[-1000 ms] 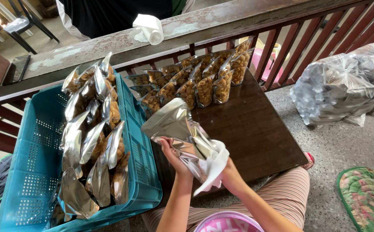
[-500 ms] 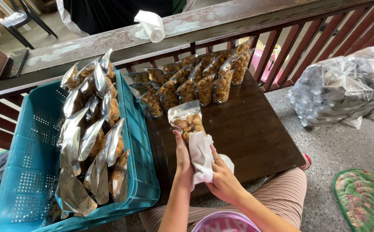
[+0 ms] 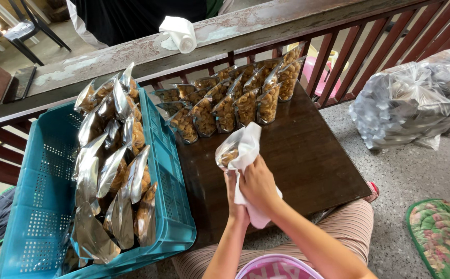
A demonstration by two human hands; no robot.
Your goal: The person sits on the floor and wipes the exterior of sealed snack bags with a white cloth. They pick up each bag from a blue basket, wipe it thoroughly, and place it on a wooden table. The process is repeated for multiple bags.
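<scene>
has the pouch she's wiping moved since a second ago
Yes. The pouch has come down and turned: it was raised near the blue crate's right wall, and now sits lower over the dark table, wrapped in the white cloth.

Sitting on the table (image 3: 307, 155): pouches (image 3: 230, 101) along the far edge, crate (image 3: 170, 206) overhanging the left edge.

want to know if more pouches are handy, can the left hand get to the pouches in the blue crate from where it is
Probably yes. The left hand is beside the blue crate, whose open top leaves its pouches exposed. But it now holds a snack pouch, being wiped with a white cloth.
</scene>
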